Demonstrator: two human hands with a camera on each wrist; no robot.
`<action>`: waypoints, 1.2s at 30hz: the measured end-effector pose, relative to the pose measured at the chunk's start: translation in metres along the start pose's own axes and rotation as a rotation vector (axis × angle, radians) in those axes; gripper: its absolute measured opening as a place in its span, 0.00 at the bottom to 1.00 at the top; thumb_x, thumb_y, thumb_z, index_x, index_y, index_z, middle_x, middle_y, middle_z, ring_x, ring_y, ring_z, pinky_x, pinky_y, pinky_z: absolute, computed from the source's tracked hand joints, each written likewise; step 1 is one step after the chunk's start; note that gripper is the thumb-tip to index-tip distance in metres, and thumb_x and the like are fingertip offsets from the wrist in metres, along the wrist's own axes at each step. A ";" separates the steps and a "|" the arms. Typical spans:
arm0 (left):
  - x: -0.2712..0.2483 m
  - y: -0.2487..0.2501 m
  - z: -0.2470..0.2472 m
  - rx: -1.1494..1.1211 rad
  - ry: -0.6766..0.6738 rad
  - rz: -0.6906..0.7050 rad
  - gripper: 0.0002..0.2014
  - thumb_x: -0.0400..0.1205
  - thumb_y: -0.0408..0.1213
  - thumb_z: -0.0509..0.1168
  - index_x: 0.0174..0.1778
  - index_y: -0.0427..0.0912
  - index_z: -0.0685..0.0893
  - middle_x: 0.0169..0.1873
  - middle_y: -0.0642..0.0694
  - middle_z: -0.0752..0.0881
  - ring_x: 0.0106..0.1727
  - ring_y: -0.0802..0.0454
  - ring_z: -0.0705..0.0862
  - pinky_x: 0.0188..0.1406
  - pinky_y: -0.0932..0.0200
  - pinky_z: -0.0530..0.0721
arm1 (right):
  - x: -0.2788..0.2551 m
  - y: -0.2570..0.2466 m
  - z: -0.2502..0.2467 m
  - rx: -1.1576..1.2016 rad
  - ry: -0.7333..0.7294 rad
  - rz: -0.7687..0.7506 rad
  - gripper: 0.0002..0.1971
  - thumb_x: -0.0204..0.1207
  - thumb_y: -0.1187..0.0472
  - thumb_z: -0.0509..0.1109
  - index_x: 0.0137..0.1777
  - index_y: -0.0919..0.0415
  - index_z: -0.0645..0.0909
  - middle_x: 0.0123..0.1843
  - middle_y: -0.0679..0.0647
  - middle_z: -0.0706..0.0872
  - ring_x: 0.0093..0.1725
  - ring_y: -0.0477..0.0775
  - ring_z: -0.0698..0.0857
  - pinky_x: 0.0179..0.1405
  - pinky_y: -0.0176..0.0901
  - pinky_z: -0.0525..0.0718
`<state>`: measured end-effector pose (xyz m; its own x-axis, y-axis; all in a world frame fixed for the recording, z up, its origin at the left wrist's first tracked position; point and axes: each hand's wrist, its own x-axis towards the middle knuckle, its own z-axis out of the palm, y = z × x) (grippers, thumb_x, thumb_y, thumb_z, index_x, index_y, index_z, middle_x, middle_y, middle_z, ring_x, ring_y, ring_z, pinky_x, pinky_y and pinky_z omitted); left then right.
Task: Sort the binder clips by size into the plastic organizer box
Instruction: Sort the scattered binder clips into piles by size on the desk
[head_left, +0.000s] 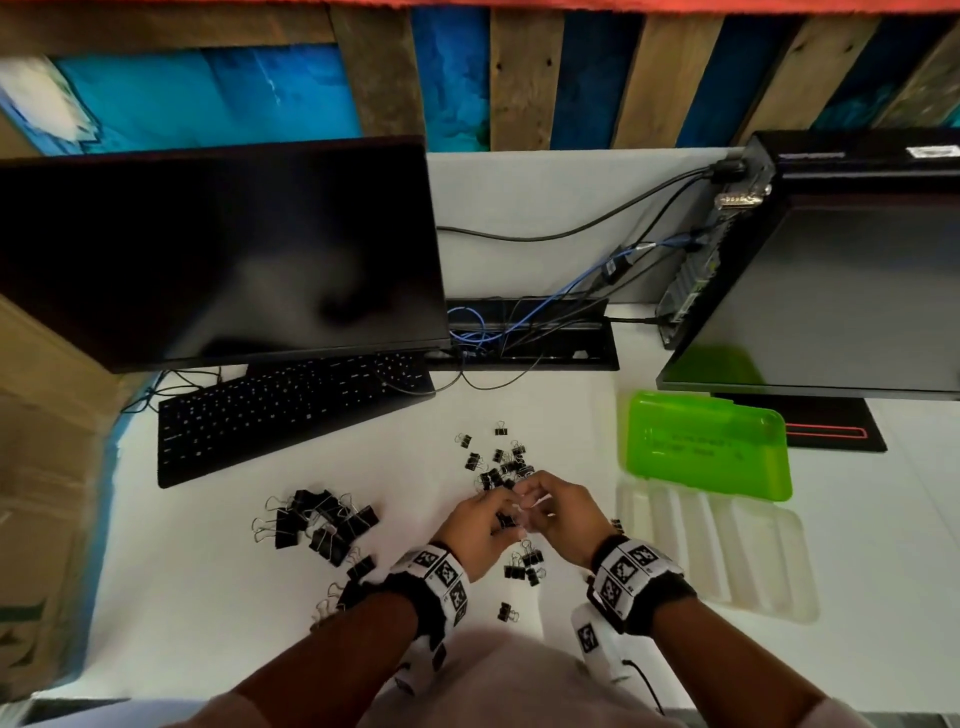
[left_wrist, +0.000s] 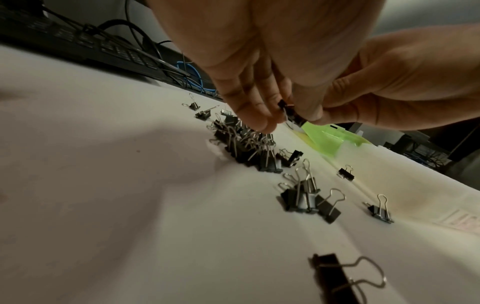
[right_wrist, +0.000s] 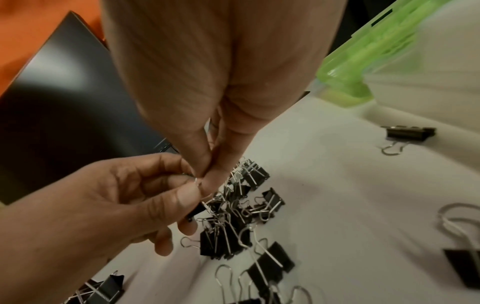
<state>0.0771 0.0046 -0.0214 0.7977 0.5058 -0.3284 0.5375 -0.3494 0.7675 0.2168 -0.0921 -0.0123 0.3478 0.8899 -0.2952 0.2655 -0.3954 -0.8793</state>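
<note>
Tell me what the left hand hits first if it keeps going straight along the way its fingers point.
Probably the heap of small binder clips lying just beyond the left hand, which pinches one small clip together with the right hand; depth is uncertain.

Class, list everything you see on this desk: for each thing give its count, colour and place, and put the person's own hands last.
small binder clips: many, black, loose heap just beyond the hands
large binder clips: a pile, black, left of the hands
held clip: one, black, small, pinched between both hands
organizer box: one, clear base, right of the hands; compartments look empty
lid: one, green, open behind the base
keyboard: one, black, far left
monitor: one, black, behind the keyboard
cables: several, black and blue, desk middle
left hand: pinches the held clip
right hand: pinches the same clip
</note>
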 end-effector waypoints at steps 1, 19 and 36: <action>0.001 -0.001 0.000 -0.010 0.021 0.009 0.15 0.78 0.38 0.69 0.60 0.48 0.78 0.53 0.52 0.84 0.38 0.67 0.79 0.43 0.76 0.77 | 0.001 -0.001 0.001 -0.003 -0.007 -0.005 0.17 0.74 0.76 0.64 0.52 0.53 0.78 0.42 0.50 0.82 0.33 0.41 0.84 0.39 0.39 0.87; 0.004 -0.042 -0.013 0.272 0.168 0.035 0.05 0.79 0.34 0.65 0.45 0.49 0.83 0.53 0.55 0.74 0.58 0.55 0.70 0.59 0.64 0.69 | 0.022 0.013 -0.002 -0.683 -0.301 -0.007 0.32 0.70 0.61 0.75 0.73 0.49 0.68 0.74 0.53 0.63 0.70 0.56 0.70 0.65 0.51 0.77; -0.010 -0.044 -0.010 0.171 -0.021 -0.083 0.11 0.75 0.38 0.72 0.51 0.44 0.82 0.47 0.54 0.72 0.47 0.56 0.75 0.50 0.68 0.71 | 0.013 0.013 0.007 -0.639 -0.240 -0.010 0.09 0.74 0.60 0.71 0.53 0.57 0.81 0.55 0.55 0.78 0.50 0.60 0.82 0.50 0.41 0.76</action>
<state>0.0430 0.0227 -0.0460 0.7534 0.5227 -0.3990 0.6387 -0.4372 0.6332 0.2189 -0.0848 -0.0302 0.1535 0.8908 -0.4276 0.7723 -0.3781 -0.5105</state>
